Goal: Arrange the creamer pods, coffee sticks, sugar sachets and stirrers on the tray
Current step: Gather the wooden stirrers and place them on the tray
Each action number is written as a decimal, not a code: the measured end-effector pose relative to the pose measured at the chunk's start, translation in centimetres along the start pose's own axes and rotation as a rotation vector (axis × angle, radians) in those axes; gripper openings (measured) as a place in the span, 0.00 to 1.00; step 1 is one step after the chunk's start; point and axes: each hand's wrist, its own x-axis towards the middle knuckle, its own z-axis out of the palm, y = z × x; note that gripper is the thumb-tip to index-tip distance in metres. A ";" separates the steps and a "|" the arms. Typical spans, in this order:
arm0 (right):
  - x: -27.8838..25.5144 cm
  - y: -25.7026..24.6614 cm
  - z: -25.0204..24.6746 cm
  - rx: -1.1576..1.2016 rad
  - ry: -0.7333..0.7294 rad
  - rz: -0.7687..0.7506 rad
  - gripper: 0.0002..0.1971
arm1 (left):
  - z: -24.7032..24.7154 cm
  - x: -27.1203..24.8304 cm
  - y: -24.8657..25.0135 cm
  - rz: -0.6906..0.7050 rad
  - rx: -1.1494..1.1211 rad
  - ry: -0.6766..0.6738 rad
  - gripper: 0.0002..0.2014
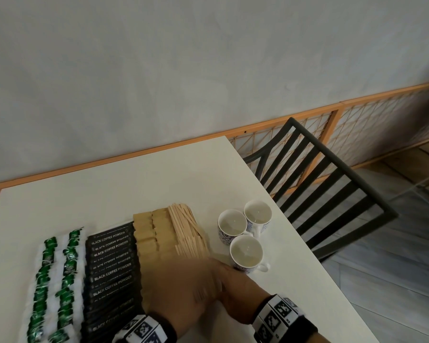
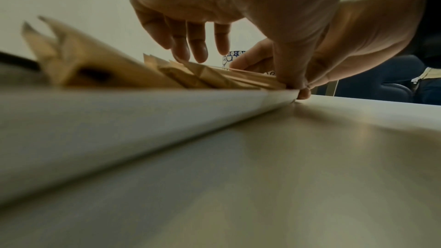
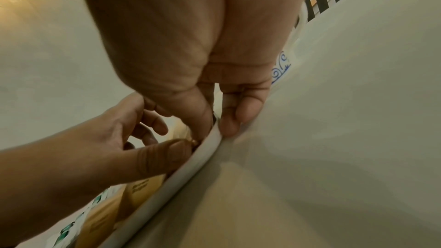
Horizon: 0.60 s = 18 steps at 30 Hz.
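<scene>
nearby, three cups (image 1: pixel 245 237) crowd both hands (image 1: pixel 208 288) beside the tray (image 3: pixel 190 163).

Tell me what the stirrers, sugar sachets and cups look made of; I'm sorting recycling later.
Stirrers: pale flat sticks with a matt look, probably wood. Sugar sachets: matt brown, creased and folded, likely kraft paper; any lining can't be seen. Cups: glossy white with a blue pattern and a highlight inside, probably glazed ceramic.
</scene>
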 end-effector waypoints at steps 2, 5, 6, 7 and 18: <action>0.2 0.2 0.1 -0.022 0.007 0.010 0.34 | -0.2 0.0 0.0 0.000 -0.001 -0.013 0.36; 0.5 0.2 0.2 -0.023 -0.009 0.023 0.33 | -0.4 0.0 0.0 -0.008 0.000 -0.040 0.37; 0.6 0.1 0.2 -0.009 -0.009 0.029 0.32 | -0.5 0.0 -0.1 -0.014 0.001 -0.055 0.38; 0.6 0.2 0.2 0.002 -0.020 0.031 0.31 | -0.4 0.0 -0.2 -0.013 0.007 -0.076 0.41; 1.2 -0.7 -0.4 -0.159 0.029 0.012 0.32 | -0.4 0.4 -1.2 0.083 0.094 -0.310 0.50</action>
